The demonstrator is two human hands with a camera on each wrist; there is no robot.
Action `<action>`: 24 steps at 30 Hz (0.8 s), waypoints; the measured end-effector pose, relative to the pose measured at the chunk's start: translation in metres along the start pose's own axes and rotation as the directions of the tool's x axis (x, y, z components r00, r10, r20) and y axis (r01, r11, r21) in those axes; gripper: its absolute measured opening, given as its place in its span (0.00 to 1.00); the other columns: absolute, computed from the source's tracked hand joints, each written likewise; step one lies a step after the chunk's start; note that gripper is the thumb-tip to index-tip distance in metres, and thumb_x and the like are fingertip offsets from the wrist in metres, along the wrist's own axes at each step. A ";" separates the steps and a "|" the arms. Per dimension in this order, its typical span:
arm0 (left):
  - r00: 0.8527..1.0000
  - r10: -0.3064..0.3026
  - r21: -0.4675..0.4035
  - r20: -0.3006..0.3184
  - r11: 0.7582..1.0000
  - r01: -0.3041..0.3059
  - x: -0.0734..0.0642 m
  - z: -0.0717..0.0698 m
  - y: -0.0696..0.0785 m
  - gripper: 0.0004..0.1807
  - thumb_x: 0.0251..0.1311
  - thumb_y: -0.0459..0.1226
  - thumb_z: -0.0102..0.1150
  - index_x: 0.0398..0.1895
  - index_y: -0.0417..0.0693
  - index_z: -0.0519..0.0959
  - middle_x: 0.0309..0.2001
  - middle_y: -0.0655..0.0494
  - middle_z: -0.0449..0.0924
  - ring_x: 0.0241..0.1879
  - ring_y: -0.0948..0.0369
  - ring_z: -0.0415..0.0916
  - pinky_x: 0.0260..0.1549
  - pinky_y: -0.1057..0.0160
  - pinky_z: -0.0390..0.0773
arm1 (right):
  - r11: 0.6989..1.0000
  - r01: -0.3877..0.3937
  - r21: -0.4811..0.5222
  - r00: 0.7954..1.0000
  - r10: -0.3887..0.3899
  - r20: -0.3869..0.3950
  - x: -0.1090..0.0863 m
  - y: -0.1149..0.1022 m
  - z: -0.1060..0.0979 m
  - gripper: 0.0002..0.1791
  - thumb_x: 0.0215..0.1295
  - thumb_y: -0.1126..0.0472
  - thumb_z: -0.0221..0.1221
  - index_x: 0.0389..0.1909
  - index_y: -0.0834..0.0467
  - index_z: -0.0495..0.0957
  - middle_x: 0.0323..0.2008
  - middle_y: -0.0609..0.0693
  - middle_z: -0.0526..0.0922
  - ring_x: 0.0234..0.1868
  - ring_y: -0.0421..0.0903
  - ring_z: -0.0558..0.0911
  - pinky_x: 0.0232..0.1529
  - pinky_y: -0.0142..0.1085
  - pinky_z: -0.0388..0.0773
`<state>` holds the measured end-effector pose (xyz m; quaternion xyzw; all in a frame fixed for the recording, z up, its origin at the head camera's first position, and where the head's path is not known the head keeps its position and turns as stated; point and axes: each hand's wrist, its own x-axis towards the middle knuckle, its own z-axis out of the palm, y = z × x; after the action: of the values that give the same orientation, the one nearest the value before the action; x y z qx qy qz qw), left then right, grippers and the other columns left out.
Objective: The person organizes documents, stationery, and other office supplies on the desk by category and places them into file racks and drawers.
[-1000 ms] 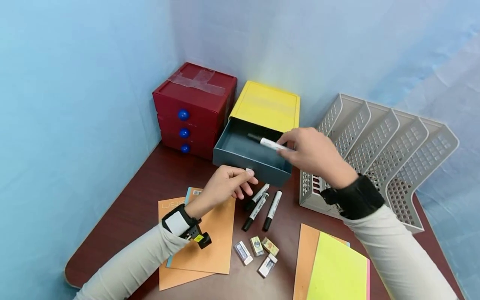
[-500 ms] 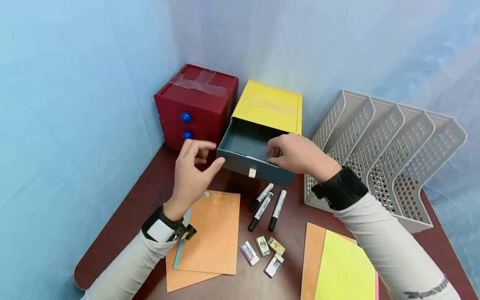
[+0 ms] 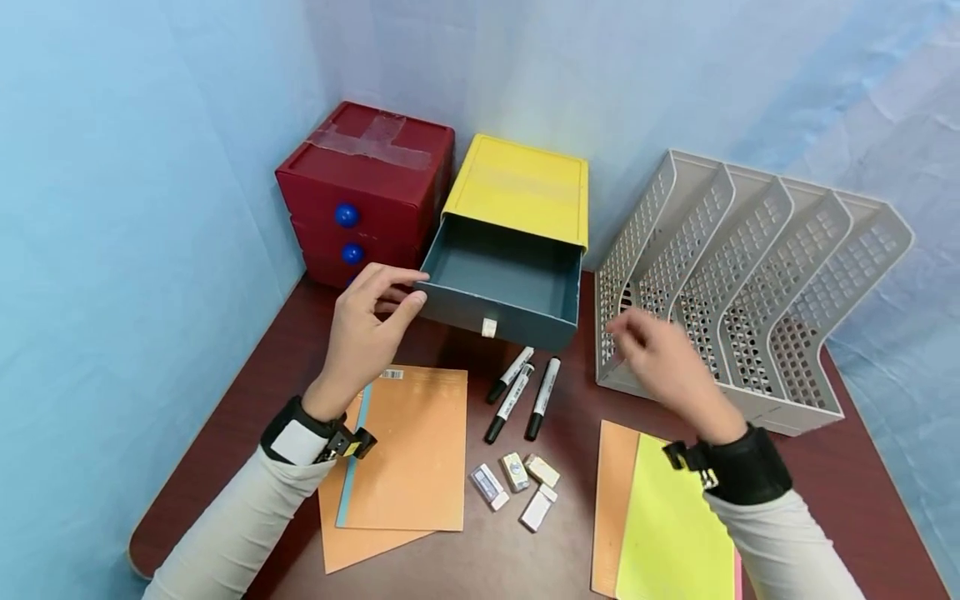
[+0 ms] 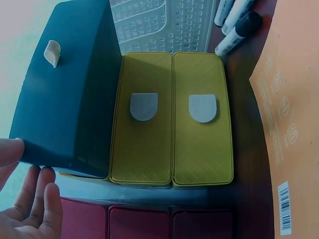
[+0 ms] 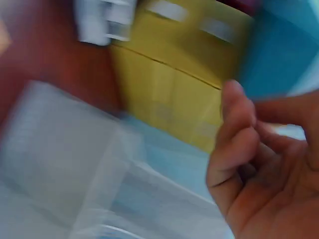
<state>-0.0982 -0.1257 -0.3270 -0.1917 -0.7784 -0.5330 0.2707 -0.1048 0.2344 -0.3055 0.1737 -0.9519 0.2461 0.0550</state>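
Observation:
A dark teal drawer (image 3: 495,310) with a small white pull tab (image 3: 489,327) stands pulled out of the yellow cabinet (image 3: 517,183). My left hand (image 3: 367,333) holds its front left corner, thumb on the front face and other fingers (image 4: 47,174) at the side. My right hand (image 3: 667,362), blurred, hovers right of the drawer before the grey file rack (image 3: 780,408); its fingers are loosely curled with nothing visible in them. No marker shows inside the drawer; the strip behind its front wall is hidden. Several markers (image 3: 547,398) lie on the table below it.
Several small erasers (image 3: 489,486) sit on the table (image 3: 217,467) nearer me. Orange notebooks (image 3: 408,450) lie left, and a yellow-green one (image 3: 675,517) on orange lies right. A red drawer cabinet (image 3: 360,192) with blue knobs stands at the back left.
My right hand has put a marker down in the drawer and withdrawn to the right. My left hand has moved from the pull tab to the drawer's left corner.

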 end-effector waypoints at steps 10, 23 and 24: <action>1.000 -0.022 0.022 0.022 1.000 0.022 -0.001 -0.005 -0.024 0.13 0.63 0.43 0.60 0.50 0.65 0.80 0.43 0.62 0.76 0.37 0.66 0.76 0.33 0.61 0.79 | 0.987 0.151 -0.056 0.964 -0.135 0.229 -0.011 0.025 0.072 0.13 0.60 0.65 0.60 0.47 0.56 0.77 0.36 0.47 0.79 0.31 0.42 0.76 0.32 0.40 0.76; 0.995 -0.052 0.045 0.085 0.998 0.048 0.004 -0.011 0.017 0.11 0.61 0.32 0.60 0.47 0.46 0.79 0.43 0.50 0.77 0.35 0.58 0.77 0.28 0.58 0.80 | 0.915 0.349 -0.202 0.912 -0.282 0.298 -0.006 0.031 0.099 0.16 0.55 0.67 0.63 0.46 0.52 0.82 0.51 0.53 0.75 0.36 0.44 0.79 0.34 0.41 0.79; 0.995 -0.054 0.046 0.088 0.998 0.051 0.004 -0.011 0.018 0.11 0.61 0.32 0.60 0.47 0.45 0.79 0.43 0.50 0.77 0.36 0.58 0.77 0.28 0.57 0.80 | 0.910 0.358 -0.208 0.908 -0.288 0.305 -0.006 0.033 0.100 0.15 0.55 0.66 0.64 0.45 0.52 0.82 0.49 0.52 0.75 0.34 0.43 0.79 0.33 0.41 0.79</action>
<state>-0.0886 -0.1297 -0.3084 -0.1887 -0.8060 -0.5136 0.2257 -0.1125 0.2142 -0.4088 0.3531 -0.9320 0.0811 -0.0117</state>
